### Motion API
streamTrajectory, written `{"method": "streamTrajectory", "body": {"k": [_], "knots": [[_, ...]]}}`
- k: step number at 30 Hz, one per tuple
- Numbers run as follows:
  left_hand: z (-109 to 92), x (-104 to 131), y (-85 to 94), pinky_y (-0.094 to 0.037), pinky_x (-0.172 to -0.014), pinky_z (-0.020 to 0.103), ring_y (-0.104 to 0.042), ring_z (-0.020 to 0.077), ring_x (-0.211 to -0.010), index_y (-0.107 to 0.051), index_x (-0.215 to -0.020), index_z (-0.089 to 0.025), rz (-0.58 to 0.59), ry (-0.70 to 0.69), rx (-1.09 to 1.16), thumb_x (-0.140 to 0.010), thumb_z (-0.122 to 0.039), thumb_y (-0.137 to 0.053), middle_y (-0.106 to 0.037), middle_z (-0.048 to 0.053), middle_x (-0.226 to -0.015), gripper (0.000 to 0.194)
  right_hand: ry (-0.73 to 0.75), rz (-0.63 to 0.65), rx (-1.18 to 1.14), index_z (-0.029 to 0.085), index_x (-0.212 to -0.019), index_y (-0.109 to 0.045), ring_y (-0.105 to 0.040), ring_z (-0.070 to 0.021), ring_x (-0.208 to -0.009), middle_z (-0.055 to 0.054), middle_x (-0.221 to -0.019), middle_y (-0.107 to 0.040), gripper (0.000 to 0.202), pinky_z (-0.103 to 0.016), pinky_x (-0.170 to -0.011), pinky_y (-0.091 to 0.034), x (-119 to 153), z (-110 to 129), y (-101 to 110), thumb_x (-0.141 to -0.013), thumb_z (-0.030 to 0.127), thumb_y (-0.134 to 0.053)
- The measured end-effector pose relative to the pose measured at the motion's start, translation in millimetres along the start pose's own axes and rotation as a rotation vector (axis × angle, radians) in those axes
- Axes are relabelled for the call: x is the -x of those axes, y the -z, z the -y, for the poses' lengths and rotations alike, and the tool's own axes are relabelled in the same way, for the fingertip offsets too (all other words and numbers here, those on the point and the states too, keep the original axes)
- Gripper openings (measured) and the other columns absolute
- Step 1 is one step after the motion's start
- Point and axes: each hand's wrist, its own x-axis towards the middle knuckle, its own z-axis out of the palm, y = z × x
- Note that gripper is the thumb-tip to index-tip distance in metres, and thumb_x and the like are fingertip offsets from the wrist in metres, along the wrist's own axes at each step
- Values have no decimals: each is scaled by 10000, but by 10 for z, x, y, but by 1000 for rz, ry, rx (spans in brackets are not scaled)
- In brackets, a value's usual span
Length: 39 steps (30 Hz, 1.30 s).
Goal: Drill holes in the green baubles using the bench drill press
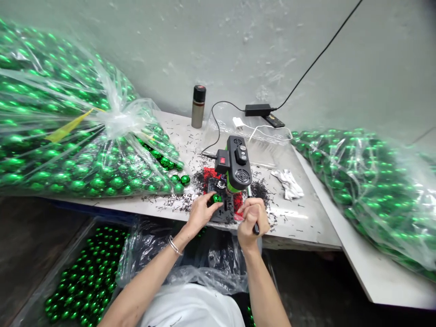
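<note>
A shiny green bauble (217, 198) is pinched between the thumb and fingers of my left hand (202, 210), over the black base (218, 215) of a small bench drill press. My right hand (253, 221) is wrapped round the press's lever handle (255, 229), whose black end pokes out below the fist. Above the bauble stands the black motor head (239, 163) of the press, with a red switch box at its left. The tool tip is partly hidden behind the head. Red material (238, 205) lies under the base, strewn with black shavings.
Large clear bags of green baubles lie at the left (78, 131) and right (371, 190). A flask (198, 106), a power adapter (258, 110), a plastic tray (265, 152) and white gloves (288, 184) are on the table. More baubles (88, 272) fill a container below left.
</note>
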Motion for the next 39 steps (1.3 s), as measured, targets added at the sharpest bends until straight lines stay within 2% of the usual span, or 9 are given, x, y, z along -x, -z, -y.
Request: {"method": "streamTrajectory", "body": {"k": [5, 8, 12, 17, 21, 24, 29, 34, 39], "knots": [[-58, -27, -9, -455, -991, 469, -674, 290, -1032, -701, -1133, -164, 48, -278, -286, -841, -292, -741, -746, 126, -1108, 322, 0, 14, 12, 221, -623, -432, -524, -129, -613, 7, -657, -510, 356, -293, -586, -418, 35, -40, 3, -976, 214, -387], [-29, -36, -22, -437, -1015, 484, -673, 283, -1033, -690, -1141, -159, 37, -349, -341, -861, -299, -722, -738, 132, -1115, 315, 12, 16, -8, 220, -621, -428, -522, -128, -615, 13, -647, -497, 353, -288, -586, -421, 37, -40, 0, -971, 199, -389], [66, -47, -81, -399, -1066, 512, -666, 274, -1046, -696, -1139, -183, 14, -348, -301, -861, -357, -721, -736, 106, -1100, 329, 16, 30, -33, 217, -630, -432, -519, -126, -625, 15, -658, -503, 340, -283, -587, -416, 18, -13, 4, -965, 176, -393], [191, -36, -182, -373, -1095, 539, -649, 265, -1056, -699, -1138, -202, -77, -371, -225, -858, -378, -723, -732, 86, -1110, 331, 46, 26, -25, 212, -642, -432, -514, -121, -628, 18, -654, -506, 331, -284, -604, -415, 19, -17, 7, -964, 154, -390], [230, -27, -212, -400, -1074, 532, -652, 265, -1037, -699, -1126, -200, -97, -402, -220, -852, -385, -729, -735, 91, -1088, 333, 112, 30, -12, 213, -664, -436, -516, -117, -615, 18, -675, -507, 327, -291, -621, -442, 128, -159, -13, -983, 205, -368], [227, -20, -209, -411, -1066, 530, -654, 261, -1021, -691, -1132, -186, -99, -411, -222, -861, -379, -719, -733, 99, -1086, 334, 155, 23, 3, 216, -683, -436, -530, -112, -607, 23, -700, -511, 334, -336, -725, -503, 247, -306, -39, -1001, 256, -343], [212, -11, -204, -408, -1074, 542, -652, 264, -1039, -686, -1147, -198, -83, -389, -224, -874, -371, -702, -730, 99, -1098, 324, 141, -29, 0, 228, -685, -431, -543, -120, -598, 30, -679, -505, 352, -390, -805, -523, 374, -449, -72, -1008, 336, -339], [204, -20, -218, -388, -1091, 561, -652, 269, -1044, -685, -1136, -210, -76, -374, -216, -856, -358, -722, -728, 95, -1097, 319, 181, 15, 65, 240, -714, -404, -548, -110, -599, 36, -673, -496, 353, -377, -811, -531, 366, -491, -51, -1023, 367, -291], [187, -16, -223, -394, -1088, 555, -652, 268, -1047, -682, -1140, -182, -85, -383, -210, -867, -335, -709, -723, 109, -1105, 314, 319, 113, 106, 230, -730, -442, -574, -115, -652, 24, -720, -541, 303, -341, -769, -522, 285, -492, -9, -1008, 280, -334]]}}
